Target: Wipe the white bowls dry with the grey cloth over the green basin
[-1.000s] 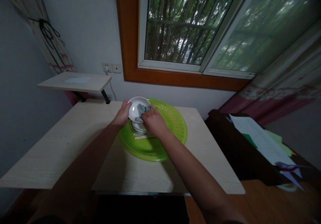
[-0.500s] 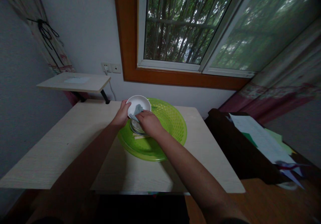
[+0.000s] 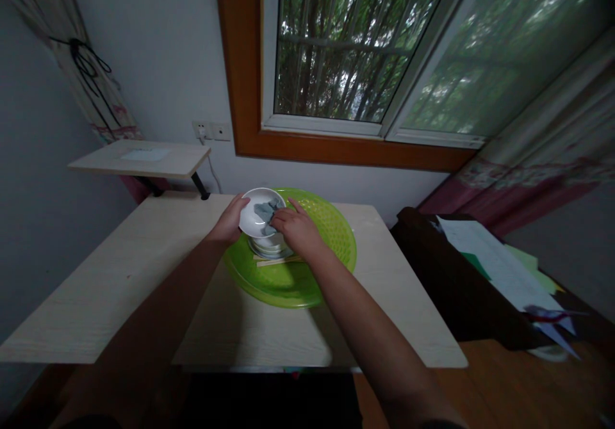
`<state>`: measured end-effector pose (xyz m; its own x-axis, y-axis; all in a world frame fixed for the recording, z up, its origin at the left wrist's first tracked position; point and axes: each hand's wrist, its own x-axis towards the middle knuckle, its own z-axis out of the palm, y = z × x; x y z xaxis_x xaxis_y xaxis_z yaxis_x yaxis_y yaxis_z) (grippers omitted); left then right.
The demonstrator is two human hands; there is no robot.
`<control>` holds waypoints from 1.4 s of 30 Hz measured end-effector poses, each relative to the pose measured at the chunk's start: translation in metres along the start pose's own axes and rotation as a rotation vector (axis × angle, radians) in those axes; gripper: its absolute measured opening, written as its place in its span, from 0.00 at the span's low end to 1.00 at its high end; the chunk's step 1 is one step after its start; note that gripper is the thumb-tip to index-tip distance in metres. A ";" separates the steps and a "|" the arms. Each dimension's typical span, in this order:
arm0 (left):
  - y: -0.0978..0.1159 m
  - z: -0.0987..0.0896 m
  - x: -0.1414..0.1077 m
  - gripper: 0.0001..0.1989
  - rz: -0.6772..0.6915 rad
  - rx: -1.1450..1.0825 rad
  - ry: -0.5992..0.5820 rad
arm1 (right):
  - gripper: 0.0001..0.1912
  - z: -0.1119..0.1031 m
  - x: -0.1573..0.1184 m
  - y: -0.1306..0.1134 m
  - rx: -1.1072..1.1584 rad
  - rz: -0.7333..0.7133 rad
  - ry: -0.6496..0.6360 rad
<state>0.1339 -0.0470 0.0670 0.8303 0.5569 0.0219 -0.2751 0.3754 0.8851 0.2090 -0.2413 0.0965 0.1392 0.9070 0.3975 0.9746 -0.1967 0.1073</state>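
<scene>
My left hand [image 3: 229,219] grips the left rim of a white bowl [image 3: 251,210], thumb over the edge, and holds it tilted towards me. A grey-blue cloth [image 3: 266,210] lies against the bowl's inside, pinched by my right hand [image 3: 296,227] at the right rim. Beneath the bowl, a stack of white dishes [image 3: 269,248] stands in a round green plastic basket [image 3: 288,296]. Pale chopsticks [image 3: 278,261] lie in front of the stack, partly hidden by my right wrist.
The basket rests on a light wooden table [image 3: 139,288]. A small raised shelf [image 3: 177,160] stands at the back left. To the right, papers [image 3: 485,256] lie on a dark piece of furniture [image 3: 423,269]. A window [image 3: 355,51] is behind the table.
My right hand has moved the cloth from the bowl's lower part to its right side. The bowl has shifted slightly left and down, still in my left hand.
</scene>
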 end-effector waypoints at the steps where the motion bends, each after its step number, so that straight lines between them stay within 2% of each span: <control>1: -0.001 0.000 0.000 0.17 0.013 0.017 0.020 | 0.09 0.000 0.001 -0.002 -0.007 0.002 -0.006; 11: 0.001 0.002 -0.002 0.17 0.098 0.096 0.122 | 0.09 0.011 0.013 -0.032 0.038 0.000 -0.044; 15: 0.001 0.002 -0.002 0.16 0.113 0.104 0.102 | 0.09 0.013 0.016 -0.039 0.060 0.031 -0.067; 20: 0.002 0.003 -0.003 0.18 0.089 0.067 0.085 | 0.07 0.006 0.013 -0.034 0.005 0.031 -0.052; 25: 0.003 0.001 -0.004 0.20 0.056 -0.007 0.019 | 0.07 -0.002 0.007 -0.017 -0.037 0.031 -0.020; 29: 0.001 0.000 -0.003 0.21 0.012 0.034 -0.005 | 0.07 -0.005 0.004 -0.009 -0.073 0.044 0.015; 35: 0.000 -0.001 -0.002 0.24 0.047 0.059 0.042 | 0.09 -0.005 0.005 -0.017 -0.072 0.049 0.005; 42: 0.003 0.002 -0.005 0.19 0.068 0.073 0.084 | 0.08 0.004 0.011 -0.033 0.005 0.062 -0.055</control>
<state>0.1300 -0.0500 0.0710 0.7664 0.6407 0.0467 -0.2909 0.2813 0.9145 0.1789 -0.2232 0.0934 0.2083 0.9122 0.3529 0.9647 -0.2510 0.0795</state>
